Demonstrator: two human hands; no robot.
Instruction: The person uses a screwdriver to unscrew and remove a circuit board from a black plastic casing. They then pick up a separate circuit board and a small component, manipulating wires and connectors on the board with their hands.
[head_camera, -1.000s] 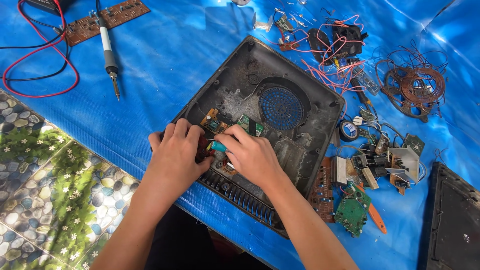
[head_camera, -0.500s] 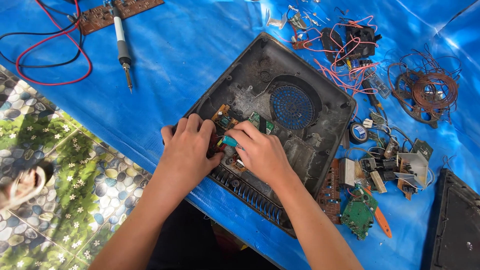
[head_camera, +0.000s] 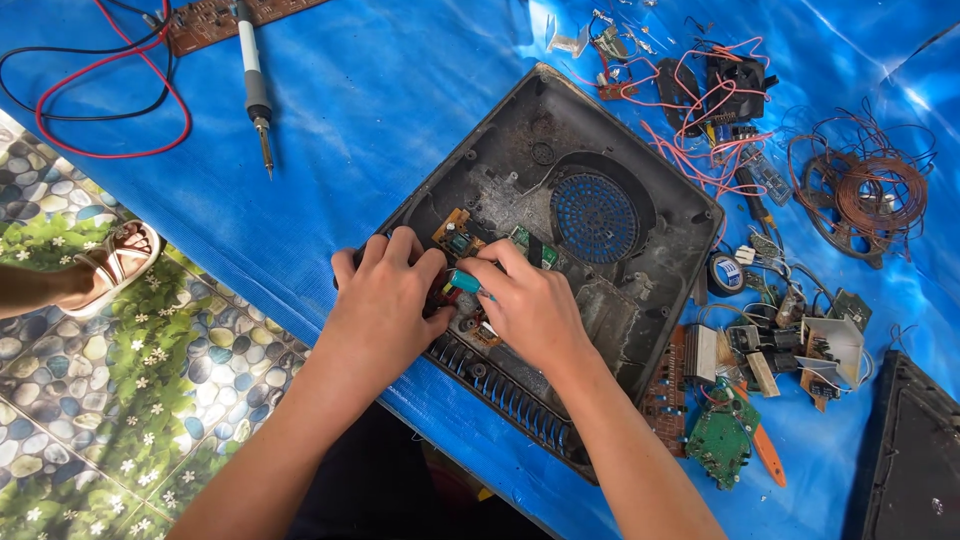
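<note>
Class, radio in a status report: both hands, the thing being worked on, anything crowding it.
Left hand and right hand together, pinching a teal-handled tool. Over circuit board in open black appliance casing. Loose parts and wires beside it, apart.

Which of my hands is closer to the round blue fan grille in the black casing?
Right. Your right hand lies just below-left of the fan grille; your left hand sits farther left, beyond the right one.

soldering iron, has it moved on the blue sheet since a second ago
No. The soldering iron lies the same way beside the red wire and brown circuit board; only the camera view shifted.
</note>
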